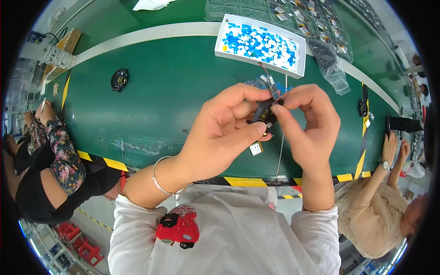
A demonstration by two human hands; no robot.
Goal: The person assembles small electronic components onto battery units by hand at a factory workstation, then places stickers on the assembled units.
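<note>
My left hand (pixel 220 133) holds a black round watch case (pixel 262 112), its fingers behind the case and the thumb on the near rim. My right hand (pixel 314 121) pinches at the case's right side. Fingertips hide whatever small part lies between its thumb and forefinger. A narrow circuit board (pixel 272 86) with a red wire stands up at the far edge of the case, by both forefingers. Below the case there is a small white-labelled piece (pixel 256 148); I cannot tell whether it hangs or lies on the green table.
Behind my hands stands a white box (pixel 300 64) of blue and white bits. Clear trays (pixel 316 20) of small parts and a plastic bag (pixel 331 68) are beyond it. Black watch cases lie left (pixel 120 79) and right (pixel 362 108). Other people sit at both sides.
</note>
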